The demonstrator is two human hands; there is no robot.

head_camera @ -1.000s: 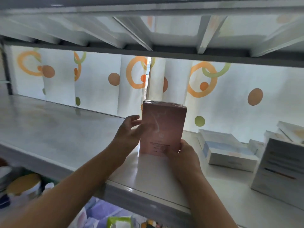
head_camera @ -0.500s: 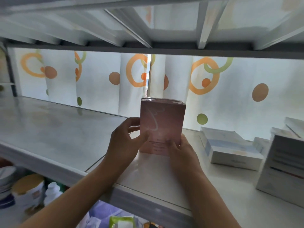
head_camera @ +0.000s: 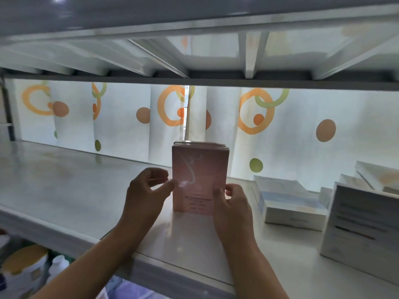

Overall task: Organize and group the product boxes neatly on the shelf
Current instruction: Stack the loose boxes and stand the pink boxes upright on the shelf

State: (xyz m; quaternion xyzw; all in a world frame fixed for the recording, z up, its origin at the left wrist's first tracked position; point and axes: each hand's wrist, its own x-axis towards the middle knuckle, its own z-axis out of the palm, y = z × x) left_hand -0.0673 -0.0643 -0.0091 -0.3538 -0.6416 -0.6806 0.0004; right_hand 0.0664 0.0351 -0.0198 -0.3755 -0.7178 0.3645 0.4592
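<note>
At the far left, below the shelf (head_camera: 64, 201), a round tub with a yellow-orange lid (head_camera: 23, 258) and a small white bottle (head_camera: 58, 266) sit on a lower level, both blurred. The shelf itself is a smooth, pale, slightly glossy board with a thick front lip; behind it hangs a white curtain (head_camera: 125, 117) in soft vertical folds, printed with orange rings, green rings and tan dots.

The left hand (head_camera: 146, 195) comes next, fingers loosely curled and apart from one another; only the thumb tip meets the left edge of the pink box (head_camera: 199, 169), and the fingers hold nothing. The pink box stands upright on the shelf near its front, a tall rectangular carton in shiny clear wrap that catches glare, with a pale swirl on its face; a second like box appears to stand right behind it. The right hand (head_camera: 232, 203) pinches the box's lower right corner, thumb on the front face and fingers round the side.

Half a second ago the left hand's fingers were wrapped closer to the box's side; they have now drawn off, and the box stands squarer to the camera.

To the right lie flat white-and-blue boxes (head_camera: 289, 199), then an upright white box (head_camera: 362, 229) with blurred dark print lines, with more pale boxes behind it.
</note>
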